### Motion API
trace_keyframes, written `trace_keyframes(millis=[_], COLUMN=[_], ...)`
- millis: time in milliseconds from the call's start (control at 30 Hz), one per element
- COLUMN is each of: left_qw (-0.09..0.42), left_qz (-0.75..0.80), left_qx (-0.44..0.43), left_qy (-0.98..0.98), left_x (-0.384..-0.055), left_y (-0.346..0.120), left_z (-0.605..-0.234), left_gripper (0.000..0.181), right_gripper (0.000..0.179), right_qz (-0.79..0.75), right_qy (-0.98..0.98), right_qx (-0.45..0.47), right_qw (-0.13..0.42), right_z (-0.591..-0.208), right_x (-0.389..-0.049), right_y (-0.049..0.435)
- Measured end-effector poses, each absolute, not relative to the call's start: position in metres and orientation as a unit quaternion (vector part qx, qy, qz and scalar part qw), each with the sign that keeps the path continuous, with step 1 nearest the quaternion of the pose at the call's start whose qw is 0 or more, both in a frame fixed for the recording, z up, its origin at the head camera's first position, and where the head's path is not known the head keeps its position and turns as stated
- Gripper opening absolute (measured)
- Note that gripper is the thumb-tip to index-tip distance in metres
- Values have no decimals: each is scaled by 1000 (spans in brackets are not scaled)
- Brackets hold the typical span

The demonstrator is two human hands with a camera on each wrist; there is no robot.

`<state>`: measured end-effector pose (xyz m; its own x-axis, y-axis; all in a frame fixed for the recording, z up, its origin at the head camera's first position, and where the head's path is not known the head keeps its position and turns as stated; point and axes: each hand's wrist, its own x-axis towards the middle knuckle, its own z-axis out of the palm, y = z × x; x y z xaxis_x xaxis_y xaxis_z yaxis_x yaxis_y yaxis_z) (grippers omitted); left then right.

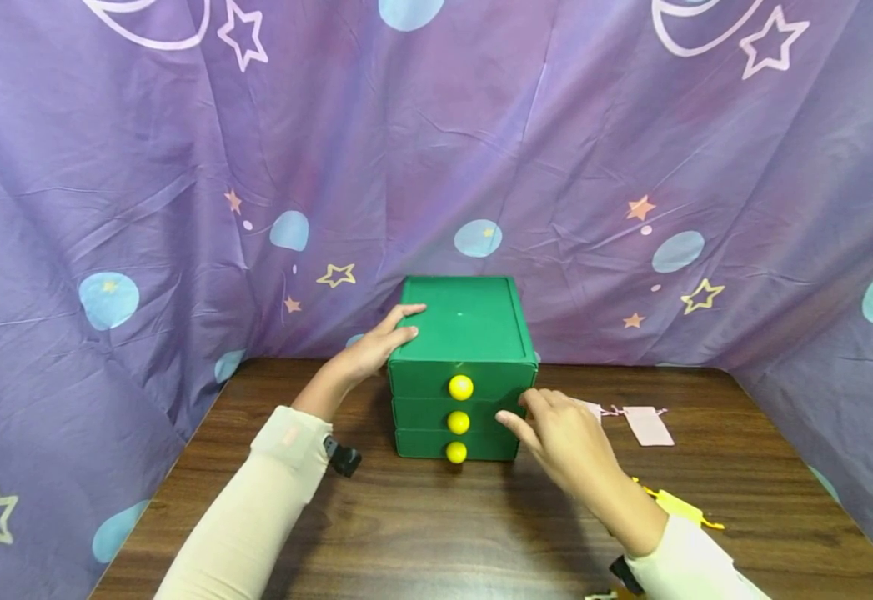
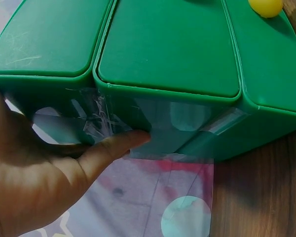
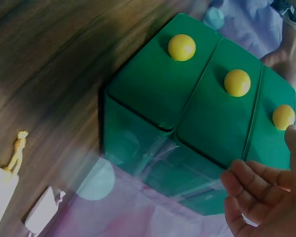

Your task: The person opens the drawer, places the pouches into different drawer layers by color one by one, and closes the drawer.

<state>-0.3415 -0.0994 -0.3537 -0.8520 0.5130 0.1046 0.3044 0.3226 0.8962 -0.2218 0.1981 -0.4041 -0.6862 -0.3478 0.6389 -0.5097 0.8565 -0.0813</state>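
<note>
A green box of three stacked drawers stands on the table, with a round yellow knob on each front. The drawers look closed. My left hand rests against the upper left side of the box, and in the left wrist view its thumb lies extended along the taped side. At the right front edge is my right hand, fingers loosely bent and thumb apart. In the right wrist view its fingertips are right at the edge between drawers, near the top knob.
Right of the box lies a pale pink drawstring pouch, with another partly behind my right hand. A yellow pouch lies nearer, beside my right forearm. A purple patterned curtain hangs behind the brown wooden table.
</note>
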Motion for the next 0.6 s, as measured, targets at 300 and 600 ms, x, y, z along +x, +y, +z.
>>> trace_keyframes(millis=[300, 600], left_qw=[102, 100], left_qz=[523, 520], left_qx=[255, 254], left_qy=[806, 809], left_x=[-342, -343], left_y=[-99, -100], left_z=[-353, -354], left_gripper=[55, 55], right_gripper=[32, 28], right_qz=[193, 267], right_qy=[-916, -911], right_qx=[231, 224], right_qw=[264, 220], right_z=[-397, -395], right_x=[-225, -229], right_y=[182, 169])
